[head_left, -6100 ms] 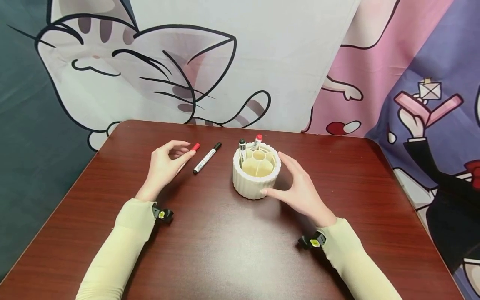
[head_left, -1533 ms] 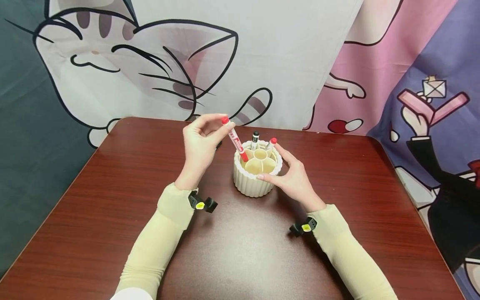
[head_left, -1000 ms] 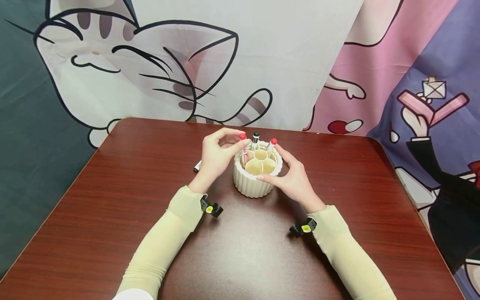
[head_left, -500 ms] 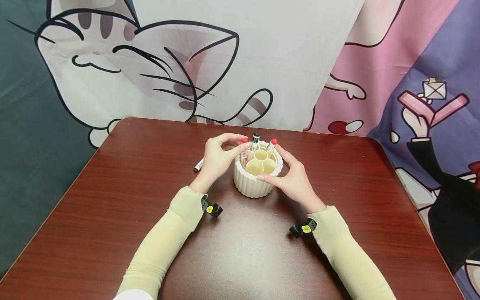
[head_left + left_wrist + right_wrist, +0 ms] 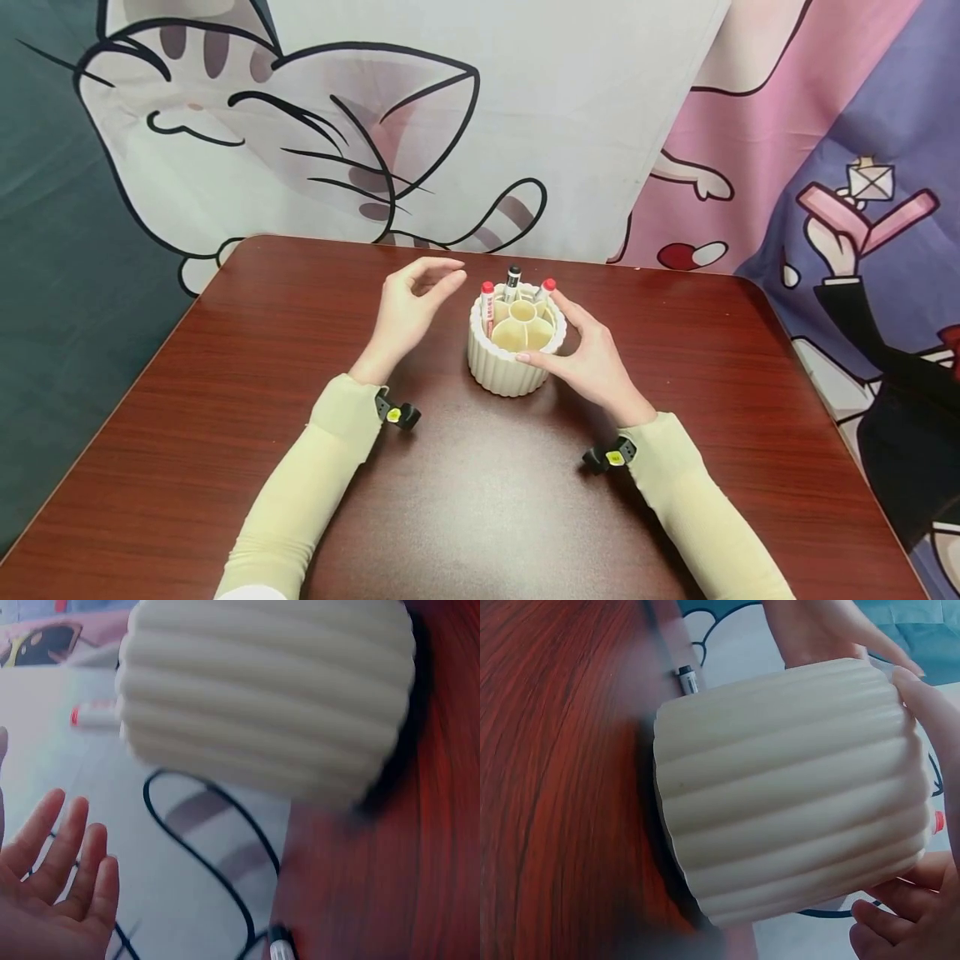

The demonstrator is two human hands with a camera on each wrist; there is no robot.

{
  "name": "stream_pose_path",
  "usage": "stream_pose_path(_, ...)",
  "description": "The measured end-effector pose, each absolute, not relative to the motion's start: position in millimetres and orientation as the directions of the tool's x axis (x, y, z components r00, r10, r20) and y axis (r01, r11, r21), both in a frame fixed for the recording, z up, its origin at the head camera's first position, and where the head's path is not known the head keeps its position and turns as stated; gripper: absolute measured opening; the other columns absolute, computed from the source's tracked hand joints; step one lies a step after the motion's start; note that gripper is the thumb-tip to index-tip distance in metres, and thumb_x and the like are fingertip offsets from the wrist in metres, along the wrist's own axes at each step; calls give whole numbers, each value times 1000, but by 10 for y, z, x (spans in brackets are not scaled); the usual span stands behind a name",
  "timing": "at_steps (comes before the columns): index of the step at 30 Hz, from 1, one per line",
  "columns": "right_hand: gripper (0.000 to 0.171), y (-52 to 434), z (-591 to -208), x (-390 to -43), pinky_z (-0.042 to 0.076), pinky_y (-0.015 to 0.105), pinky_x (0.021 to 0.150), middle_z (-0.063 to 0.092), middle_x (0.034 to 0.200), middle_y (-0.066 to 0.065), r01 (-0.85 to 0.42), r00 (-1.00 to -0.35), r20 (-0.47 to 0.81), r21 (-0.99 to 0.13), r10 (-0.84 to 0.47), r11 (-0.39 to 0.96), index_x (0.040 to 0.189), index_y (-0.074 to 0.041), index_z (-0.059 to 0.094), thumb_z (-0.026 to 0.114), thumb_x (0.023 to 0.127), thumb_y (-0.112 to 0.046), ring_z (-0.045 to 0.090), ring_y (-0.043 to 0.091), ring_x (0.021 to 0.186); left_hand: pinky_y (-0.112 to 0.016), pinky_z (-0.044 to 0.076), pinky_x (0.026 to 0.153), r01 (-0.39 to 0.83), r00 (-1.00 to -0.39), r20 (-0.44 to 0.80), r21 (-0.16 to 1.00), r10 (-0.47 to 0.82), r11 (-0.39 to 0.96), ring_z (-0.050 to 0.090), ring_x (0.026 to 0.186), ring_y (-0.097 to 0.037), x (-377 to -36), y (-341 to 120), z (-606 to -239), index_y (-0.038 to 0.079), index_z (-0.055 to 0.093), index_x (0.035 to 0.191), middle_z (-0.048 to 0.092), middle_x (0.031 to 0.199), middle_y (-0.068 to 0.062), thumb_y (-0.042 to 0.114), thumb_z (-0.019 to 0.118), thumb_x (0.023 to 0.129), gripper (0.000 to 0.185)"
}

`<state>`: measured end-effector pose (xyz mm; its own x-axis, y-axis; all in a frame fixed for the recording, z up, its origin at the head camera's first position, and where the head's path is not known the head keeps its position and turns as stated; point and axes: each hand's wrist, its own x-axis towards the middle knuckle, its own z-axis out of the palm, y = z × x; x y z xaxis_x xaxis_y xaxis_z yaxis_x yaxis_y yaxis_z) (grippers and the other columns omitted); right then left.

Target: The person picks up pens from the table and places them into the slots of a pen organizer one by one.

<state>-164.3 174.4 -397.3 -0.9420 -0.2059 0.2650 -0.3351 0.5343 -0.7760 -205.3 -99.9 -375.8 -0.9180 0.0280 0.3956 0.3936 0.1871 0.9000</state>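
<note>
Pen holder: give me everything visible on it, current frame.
The pen holder is a round, cream-white pot with a vertically ribbed outer wall, plastic by the look of it. Inside, petal-shaped compartments ring a central tube. It stands upright on the dark red wooden table, near the middle. Three markers stand in its far compartments: red-capped, black-capped, red-capped. The right hand holds its right side, fingers curled round the wall. The left hand is open beside it, not touching.

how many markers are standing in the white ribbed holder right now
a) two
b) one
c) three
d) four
c) The head view shows three caps rising above the white ribbed holder: a red-capped marker at the left, a black-capped marker at the back, and another red-capped marker at the right.
</note>
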Motion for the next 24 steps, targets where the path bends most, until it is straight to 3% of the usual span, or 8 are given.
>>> stream_pose_path(14, 103, 1883, -3951, -1392, 33, 52, 114, 34, 160, -9, -447, -895, 334, -659, -297, 606, 160, -29, 33, 89, 76, -50, 34, 15, 145, -29, 53, 88, 302, -941, 336, 884, -36, 358, 68, 93, -14, -2035, -1611, -3966, 14, 74, 118, 74, 101, -5, 34, 83, 87, 38)
stream_pose_path(19, 101, 1920, -3936, -1242, 34, 53, 113, 36, 160, -7, -441, -897, 328, -625, -297, 644, 160, -30, 34, 85, 77, -56, 34, 16, 145, -36, 54, 91, 240, -964, 267, 866, 1, 438, 69, 100, -23, -1983, -1712, -4061, 12, 71, 123, 73, 110, -11, 29, 86, 85, 44)
stream_pose_path(24, 88, 1943, -3916, -1165, 38, 51, 110, 46, 152, -7, -448, -892, 369, -639, -263, 625, 152, -26, 49, 87, 77, -53, 42, 15, 139, -44, 52, 91, 158, -987, 150, 834, 58, 529, 66, 106, -31, -1967, -1790, -4147, 9, 67, 126, 69, 119, -14, 30, 90, 80, 56)
